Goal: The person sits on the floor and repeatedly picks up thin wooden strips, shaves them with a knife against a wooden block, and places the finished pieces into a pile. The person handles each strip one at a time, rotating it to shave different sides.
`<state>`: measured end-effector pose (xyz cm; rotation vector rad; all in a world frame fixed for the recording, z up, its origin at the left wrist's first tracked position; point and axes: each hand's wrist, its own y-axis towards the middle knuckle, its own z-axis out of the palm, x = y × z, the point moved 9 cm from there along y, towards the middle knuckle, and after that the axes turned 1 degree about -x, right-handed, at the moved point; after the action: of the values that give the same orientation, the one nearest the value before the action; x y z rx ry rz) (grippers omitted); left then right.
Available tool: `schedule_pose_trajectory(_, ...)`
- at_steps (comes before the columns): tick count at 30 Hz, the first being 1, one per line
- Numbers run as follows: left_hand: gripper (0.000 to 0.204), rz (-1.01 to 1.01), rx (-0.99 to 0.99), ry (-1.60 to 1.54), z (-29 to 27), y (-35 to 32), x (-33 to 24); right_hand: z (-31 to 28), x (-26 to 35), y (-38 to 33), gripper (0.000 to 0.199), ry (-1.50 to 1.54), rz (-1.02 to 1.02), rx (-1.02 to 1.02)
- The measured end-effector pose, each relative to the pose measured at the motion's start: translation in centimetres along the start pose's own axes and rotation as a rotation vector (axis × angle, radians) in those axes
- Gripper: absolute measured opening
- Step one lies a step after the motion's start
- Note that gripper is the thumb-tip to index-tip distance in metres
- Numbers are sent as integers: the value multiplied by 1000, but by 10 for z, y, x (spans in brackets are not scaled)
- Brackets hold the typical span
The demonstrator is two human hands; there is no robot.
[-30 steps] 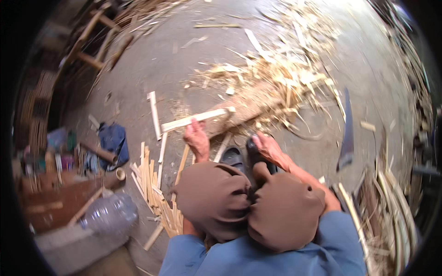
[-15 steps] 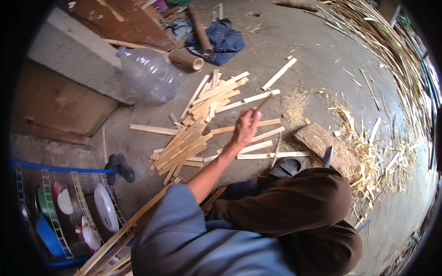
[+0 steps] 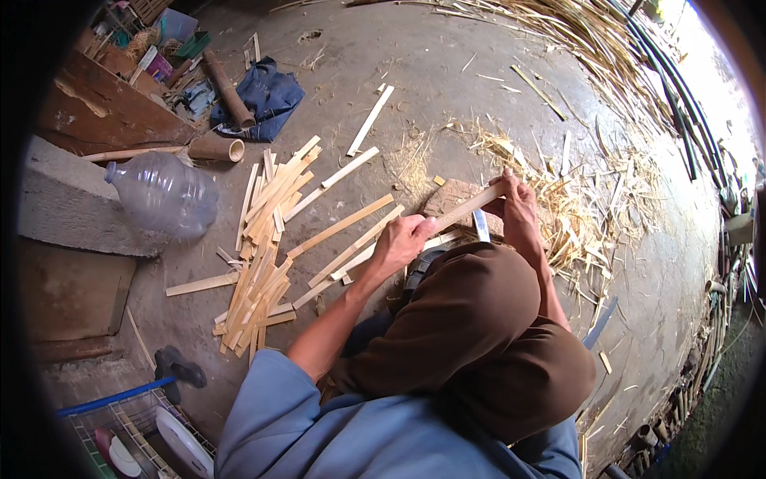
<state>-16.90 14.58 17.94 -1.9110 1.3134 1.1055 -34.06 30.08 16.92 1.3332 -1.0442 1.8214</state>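
A flat, pale bamboo strip (image 3: 466, 209) stretches between my two hands, slanting up to the right. My left hand (image 3: 401, 243) is closed on its lower left end. Around the upper right end, the fingers of my right hand (image 3: 519, 209) are wrapped. Beneath the strip lies a rough brown wooden block (image 3: 452, 194). A metal blade (image 3: 481, 226) juts up beside the block, close to my knees; its handle is hidden. Left of my left hand, a pile of bamboo strips (image 3: 267, 239) spreads over the floor, with a few single strips nearer the hand.
Shavings (image 3: 574, 231) heap up right of the block. A saw-like blade (image 3: 600, 323) lies by my right knee. To the left stand a big clear plastic bottle (image 3: 166, 194) and a wire rack (image 3: 128, 419). Long bamboo slivers (image 3: 558, 40) bundle along the far right; a blue cloth (image 3: 267, 96) lies far left.
My left hand has come back from the pile with a strip. My right hand, unseen before, now grips the strip's other end. The view has swung to the right.
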Motion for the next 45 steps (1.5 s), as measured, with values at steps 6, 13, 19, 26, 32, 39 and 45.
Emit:
schedule_pose_trajectory(6,41,74,-46,-98,-8,-6,-8,-15,-28,-11,41,162,207,-48)
schedule_pose_trajectory(13,34,20,-164,184,-22,-19,42,-27,-84,1,49,109,198,68)
schedule_pose_trajectory(19,34,-261,-419,370,-138,-157,240,-39,-142,-41,57,-464,435,194)
schedule_pose_trajectory(26,26,-468,-560,910,-287,-328,290,-75,-158,-44,49,-473,452,231)
schedule_pose_trajectory(32,21,-194,-705,649,-215,-264,262,-78,-163,-60,47,-532,457,187)
schedule_pose_trajectory(39,33,-94,-304,522,-75,-128,242,-70,-167,-75,45,-555,446,160)
schedule_pose_trajectory(45,35,-156,-276,803,-71,-60,253,-77,-168,-87,43,-529,434,118)
